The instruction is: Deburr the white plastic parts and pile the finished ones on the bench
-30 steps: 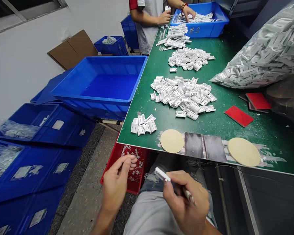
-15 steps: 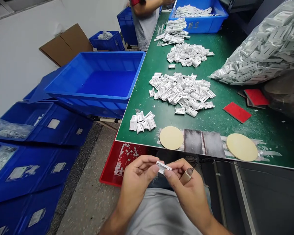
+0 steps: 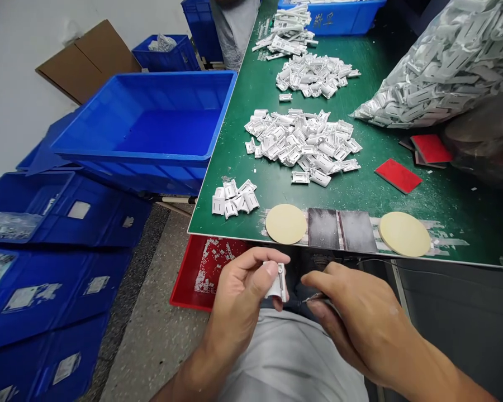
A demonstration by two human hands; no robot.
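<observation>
Right hand (image 3: pixel 369 318) was closed around slim tool (image 3: pixel 316 297); left hand (image 3: pixel 235 298) pinched white part (image 3: pixel 281 279) above lap, apart from tip | steady pinch, fingertips clear of tip, seemed wise | earlier both hands touched part; right had since let go | pile of white parts (image 3: pixel 304 139) lay beyond

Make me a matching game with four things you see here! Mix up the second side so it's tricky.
Things:
1. White plastic piece
2. Two round discs
3. Clear bag
4. Cardboard

Colours, places and states:
A. Pale yellow, on the green table
B. Full of lots of white parts
C. Brown
D. Held in the left hand

Right pairs: 1-D, 2-A, 3-B, 4-C
</observation>
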